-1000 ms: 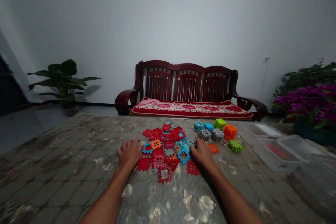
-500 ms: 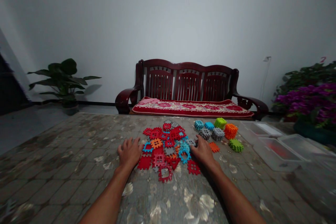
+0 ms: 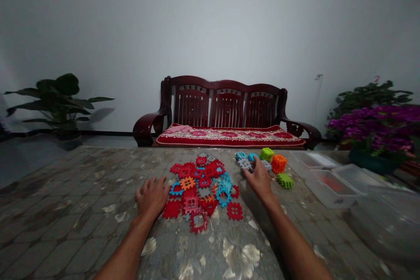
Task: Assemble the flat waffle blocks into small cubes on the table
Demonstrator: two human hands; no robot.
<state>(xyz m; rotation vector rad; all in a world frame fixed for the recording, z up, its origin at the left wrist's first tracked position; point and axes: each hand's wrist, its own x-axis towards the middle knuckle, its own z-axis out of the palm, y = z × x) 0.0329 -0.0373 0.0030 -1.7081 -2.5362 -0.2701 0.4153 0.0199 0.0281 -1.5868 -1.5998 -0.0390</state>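
Note:
A loose heap of toothed plastic building tiles (image 3: 189,194), mostly red with some blue, grey and orange, lies on the table. My left hand (image 3: 152,197) rests flat left of the heap, fingers apart, fingertips close to a blue tile frame (image 3: 176,189). My right hand (image 3: 260,180) reaches over the sorted stacks, thumb and fingers closed around what appears to be a grey tile (image 3: 250,167). It touches or nearly touches the grey stack (image 3: 243,163), and its fingers partly cover another grey stack (image 3: 267,165). A red window tile (image 3: 235,211) lies apart from the heap.
Behind and right of my right hand are blue stacks (image 3: 241,156), green stacks (image 3: 285,180) and an orange stack (image 3: 279,163). Clear plastic boxes (image 3: 331,188) stand on the right of the patterned table (image 3: 108,232). Purple flowers (image 3: 377,127) and a wooden bench (image 3: 226,100) are beyond.
My right hand has moved from the heap's right edge to the grey stacks, taking a grey tile along. A red tile it hid now shows. My left hand stays beside the heap; the view has shifted slightly.

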